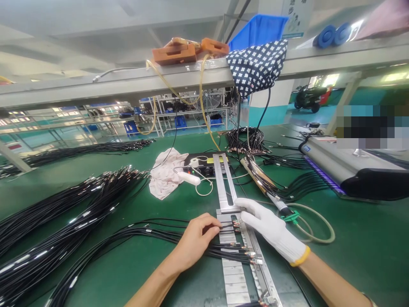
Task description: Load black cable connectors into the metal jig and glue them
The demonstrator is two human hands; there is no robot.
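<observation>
My bare left hand (195,241) is closed, thumb and forefinger pinched on a thin black cable (227,225) over a metal slotted fixture (234,273). More black cables (220,251) lie across the fixture under that hand, their metal-tipped connectors (252,255) lined up along its right-hand rail. My right hand (268,226) wears a white knit glove with a yellow cuff. Its forefinger and thumb are stretched out and apart, at the fixture's right edge beside the upper cable ends. I see nothing held in it; its other fingers are mostly hidden.
Thick bundles of black cables (96,209) cover the left of the green table (153,264). A pinkish cloth (166,172), a white-handled soldering iron (189,177) and a black control box (207,168) sit behind the fixture. At right stands a silver machine (354,166) with purple light.
</observation>
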